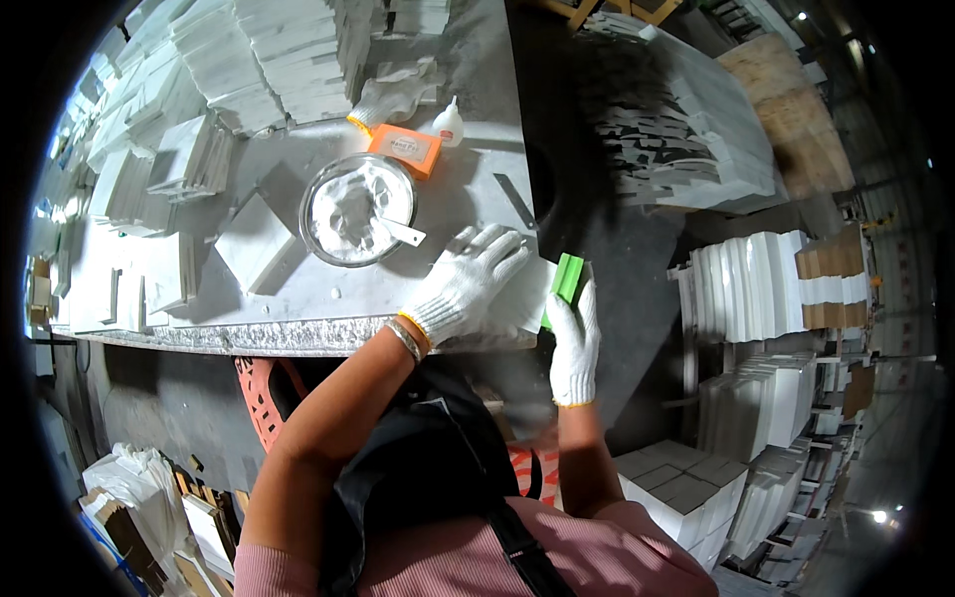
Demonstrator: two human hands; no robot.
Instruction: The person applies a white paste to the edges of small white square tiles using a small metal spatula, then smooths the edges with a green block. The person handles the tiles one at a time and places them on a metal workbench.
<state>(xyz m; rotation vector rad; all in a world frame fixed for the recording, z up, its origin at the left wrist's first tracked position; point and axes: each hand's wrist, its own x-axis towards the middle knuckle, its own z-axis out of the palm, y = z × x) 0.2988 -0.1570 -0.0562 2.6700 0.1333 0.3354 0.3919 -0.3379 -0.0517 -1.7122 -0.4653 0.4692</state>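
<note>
My left hand (466, 283), in a white knit glove with a yellow cuff, lies flat with fingers stretched over a white tile (534, 298) at the table's right edge. In my gloved right hand (574, 350) is a green sanding block (567, 275), gripped against the tile's right edge. Left of my left hand stands a round bowl (307, 235) of white paste, with a small white scraper (403, 232) resting in it. Behind the bowl are an orange box (406, 149), a small white squeeze bottle (449, 124) and a spare white glove (388, 102).
A thin grey metal strip (515, 201) lies near the table's right edge. A loose square tile (255, 244) sits left of the bowl. Tall tile stacks (269, 60) fill the table's far left. Across the floor on the right stand pallets of stacked tiles (741, 284) and white boxes (686, 488).
</note>
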